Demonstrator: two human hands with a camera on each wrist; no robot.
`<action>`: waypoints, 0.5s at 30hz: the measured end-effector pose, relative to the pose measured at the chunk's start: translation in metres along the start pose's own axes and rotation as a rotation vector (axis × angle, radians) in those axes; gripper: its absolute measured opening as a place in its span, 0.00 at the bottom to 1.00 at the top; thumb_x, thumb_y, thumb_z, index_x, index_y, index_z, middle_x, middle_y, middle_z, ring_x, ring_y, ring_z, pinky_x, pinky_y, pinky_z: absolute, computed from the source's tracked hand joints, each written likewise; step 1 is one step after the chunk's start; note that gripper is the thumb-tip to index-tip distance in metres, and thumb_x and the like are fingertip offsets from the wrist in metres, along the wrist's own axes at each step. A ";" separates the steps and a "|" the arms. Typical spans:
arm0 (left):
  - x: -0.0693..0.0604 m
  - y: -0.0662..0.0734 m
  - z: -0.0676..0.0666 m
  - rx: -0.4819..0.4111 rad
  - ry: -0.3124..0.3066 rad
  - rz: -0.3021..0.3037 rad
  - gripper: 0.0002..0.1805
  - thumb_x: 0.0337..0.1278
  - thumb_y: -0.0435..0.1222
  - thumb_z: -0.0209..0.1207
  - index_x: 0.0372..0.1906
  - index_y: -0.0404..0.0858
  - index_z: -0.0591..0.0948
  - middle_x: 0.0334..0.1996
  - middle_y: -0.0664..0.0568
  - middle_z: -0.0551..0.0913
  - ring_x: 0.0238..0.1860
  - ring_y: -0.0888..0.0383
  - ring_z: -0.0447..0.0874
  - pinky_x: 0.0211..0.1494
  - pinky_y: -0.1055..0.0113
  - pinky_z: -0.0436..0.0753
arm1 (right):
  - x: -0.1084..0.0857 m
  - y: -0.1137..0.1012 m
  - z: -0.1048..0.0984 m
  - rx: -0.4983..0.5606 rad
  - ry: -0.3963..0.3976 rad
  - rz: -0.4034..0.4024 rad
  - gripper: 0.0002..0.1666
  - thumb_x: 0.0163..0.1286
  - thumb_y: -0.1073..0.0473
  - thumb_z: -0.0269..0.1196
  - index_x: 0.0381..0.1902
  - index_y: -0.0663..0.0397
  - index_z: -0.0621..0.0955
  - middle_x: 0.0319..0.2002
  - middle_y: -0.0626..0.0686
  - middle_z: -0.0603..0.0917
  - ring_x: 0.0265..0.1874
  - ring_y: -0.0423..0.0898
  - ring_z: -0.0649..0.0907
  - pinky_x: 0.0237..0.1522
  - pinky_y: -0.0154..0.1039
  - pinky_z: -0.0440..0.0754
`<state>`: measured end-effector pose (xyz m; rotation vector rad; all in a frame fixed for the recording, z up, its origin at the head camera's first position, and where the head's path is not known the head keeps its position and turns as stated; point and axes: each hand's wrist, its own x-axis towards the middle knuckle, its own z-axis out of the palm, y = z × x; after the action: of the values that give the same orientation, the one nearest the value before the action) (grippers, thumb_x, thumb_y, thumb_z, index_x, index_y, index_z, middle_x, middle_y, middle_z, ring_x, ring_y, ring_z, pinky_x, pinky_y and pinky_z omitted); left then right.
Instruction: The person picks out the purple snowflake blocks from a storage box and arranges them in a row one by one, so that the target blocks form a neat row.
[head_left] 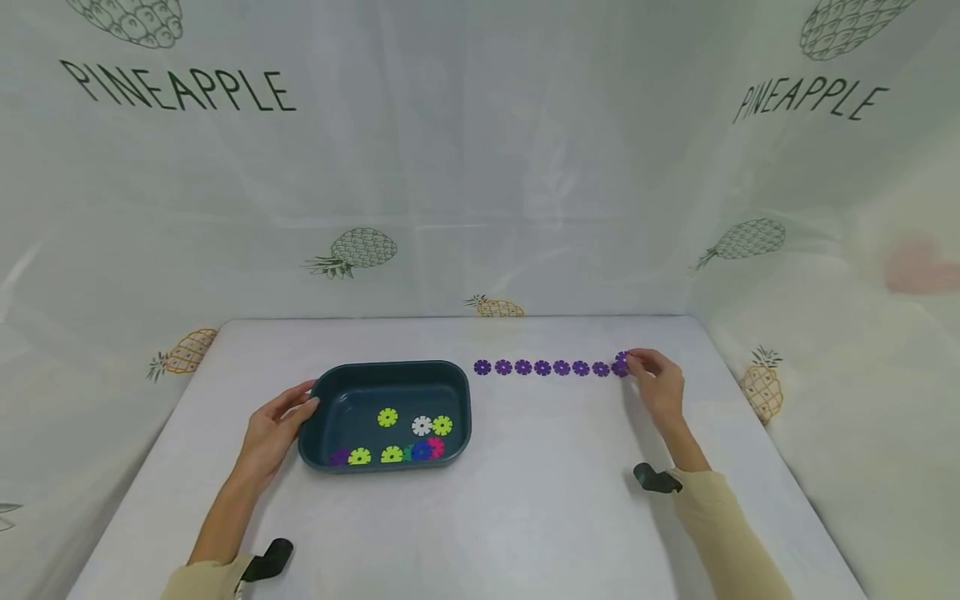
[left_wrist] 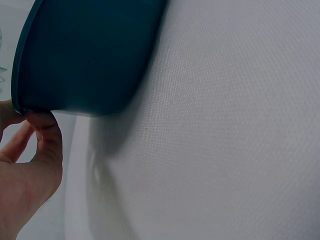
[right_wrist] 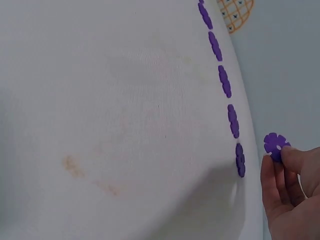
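Observation:
My left hand grips the left end of a dark teal plastic tray, thumb and fingers pinching its rim in the left wrist view. In the tray lie several flower-shaped snap discs: yellow-green discs, a white disc, and a purple disc, plus blue, red and green pieces bunched at the near right. To the right, my right hand pinches a purple snowflake disc between thumb and fingers. It is held above the right end of a straight row of purple discs lying on the table.
The white-covered table ends at a far edge just behind the disc row. A pale curtain printed with pineapples hangs behind and at both sides. Faint brownish stains mark the cloth in the right wrist view.

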<state>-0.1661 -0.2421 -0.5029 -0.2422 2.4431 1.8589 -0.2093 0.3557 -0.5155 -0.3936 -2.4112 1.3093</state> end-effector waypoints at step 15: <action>0.003 -0.001 0.000 -0.012 -0.013 -0.032 0.33 0.75 0.48 0.58 0.77 0.39 0.68 0.67 0.43 0.68 0.49 0.73 0.75 0.48 0.81 0.78 | 0.008 0.018 -0.018 -0.059 0.013 0.133 0.17 0.79 0.56 0.61 0.58 0.61 0.83 0.54 0.62 0.84 0.43 0.37 0.79 0.39 0.19 0.75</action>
<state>-0.1689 -0.2428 -0.5040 -0.2681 2.4061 1.8566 -0.2071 0.3814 -0.5199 -0.5863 -2.4545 1.2876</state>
